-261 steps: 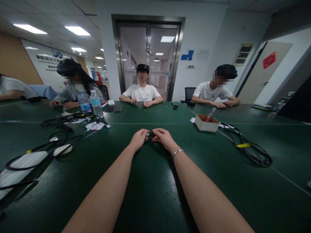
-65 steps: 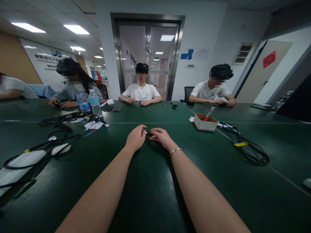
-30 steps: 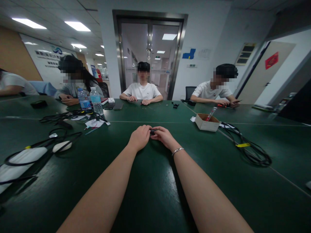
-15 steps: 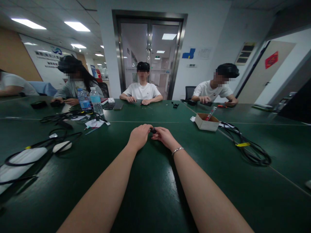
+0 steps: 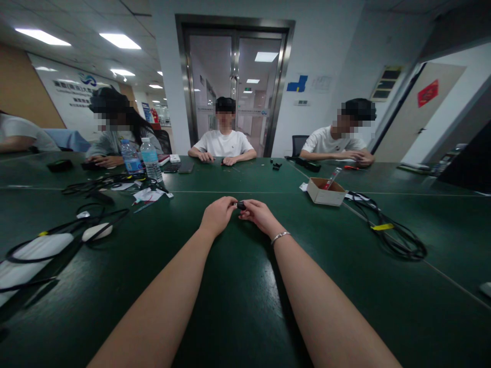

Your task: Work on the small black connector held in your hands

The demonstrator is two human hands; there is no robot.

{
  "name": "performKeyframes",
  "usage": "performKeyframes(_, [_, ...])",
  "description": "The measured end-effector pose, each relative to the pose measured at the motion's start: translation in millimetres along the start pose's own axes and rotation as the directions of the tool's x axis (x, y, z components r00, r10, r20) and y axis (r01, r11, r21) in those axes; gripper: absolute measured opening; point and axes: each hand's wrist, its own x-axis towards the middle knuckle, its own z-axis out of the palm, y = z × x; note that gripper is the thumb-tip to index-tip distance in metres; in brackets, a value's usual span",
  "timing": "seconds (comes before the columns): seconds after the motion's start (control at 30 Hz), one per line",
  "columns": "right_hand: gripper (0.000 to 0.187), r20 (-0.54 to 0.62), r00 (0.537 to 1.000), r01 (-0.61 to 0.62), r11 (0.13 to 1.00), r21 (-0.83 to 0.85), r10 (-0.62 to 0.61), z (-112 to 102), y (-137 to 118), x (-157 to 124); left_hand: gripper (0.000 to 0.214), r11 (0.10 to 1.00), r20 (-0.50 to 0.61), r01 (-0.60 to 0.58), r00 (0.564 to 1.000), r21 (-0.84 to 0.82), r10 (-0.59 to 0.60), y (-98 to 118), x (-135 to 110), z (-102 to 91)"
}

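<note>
Between my two hands, above the green table, is a small black piece with a shiny, metal-looking tip on its left side. It is too small to name its kind. My left hand has its fingertips closed at the tip end. My right hand, with a silver bangle at the wrist, pinches the black body from the right. Fingers cover parts of the piece.
A small open box with a clear tube stands right of my hands, near a coiled black cable. Leftward lie more cables, a white mouse and two water bottles. Several people sit around the table.
My left hand has shifted slightly left, so more of the black piece and its shiny tip show. The person at the far right has brought their hands together.
</note>
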Motion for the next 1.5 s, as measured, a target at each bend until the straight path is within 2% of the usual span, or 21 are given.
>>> performKeyframes(0.13, [0.019,0.055,0.998,0.034,0.996,-0.078,-0.03,0,0,-1,0.03,0.982,0.047,0.171,0.985,-0.079,-0.168,-9,-1,-1.6])
performKeyframes(0.27, [0.027,0.124,0.991,0.07,0.989,-0.128,-0.054,0,-1,-2,0.047,0.944,0.122,0.313,0.946,-0.106,-0.3,-15,-1,-3.1])
performKeyframes(0.37, [0.029,0.117,0.992,0.065,0.988,-0.142,-0.048,0,0,-1,0.052,0.911,0.168,0.392,0.914,-0.124,-0.37,-17,0,-1.0])
performKeyframes(0.43, [0.029,0.097,0.994,0.062,0.988,-0.139,-0.049,0,1,0,0.045,0.902,0.148,0.388,0.919,-0.19,-0.364,-19,0,2.4])
performKeyframes(0.53, [0.029,0.085,0.995,0.066,0.99,-0.126,-0.055,-1,1,0,0.028,0.89,0.096,0.304,0.953,-0.339,-0.288,-24,1,10.0])
performKeyframes(0.6, [0.029,0.095,0.994,0.068,0.99,-0.121,-0.056,-1,1,0,0.028,0.864,0.107,0.28,0.96,-0.419,-0.26,-28,2,15.1])
performKeyframes(0.7, [0.03,0.116,0.992,0.067,0.99,-0.125,-0.053,-1,0,-1,0.029,0.808,0.162,0.317,0.948,-0.497,-0.273,-32,3,19.8])
performKeyframes(0.9, [0.029,0.13,0.99,0.066,0.989,-0.131,-0.049,-1,0,-2,0.036,0.789,0.203,0.395,0.919,-0.471,-0.339,-32,2,18.4])
performKeyframes(1.0, [0.029,0.123,0.991,0.073,0.991,-0.113,-0.058,-1,0,-2,0.029,0.768,0.215,0.392,0.92,-0.506,-0.328,-32,3,18.7])
performKeyframes(1.13, [0.029,0.127,0.991,0.058,0.991,-0.124,-0.042,-2,0,-2,0.031,0.761,0.23,0.395,0.919,-0.514,-0.321,-33,4,20.8])
performKeyframes(1.33, [0.029,0.103,0.993,0.064,0.994,-0.093,-0.054,-2,1,-1,0.039,0.74,0.165,0.358,0.932,-0.569,-0.323,-36,3,24.4])
performKeyframes(1.5, [0.03,0.114,0.992,0.066,0.993,-0.102,-0.054,-3,2,0,0.038,0.709,0.231,0.393,0.919,-0.586,-0.319,-35,4,23.1])
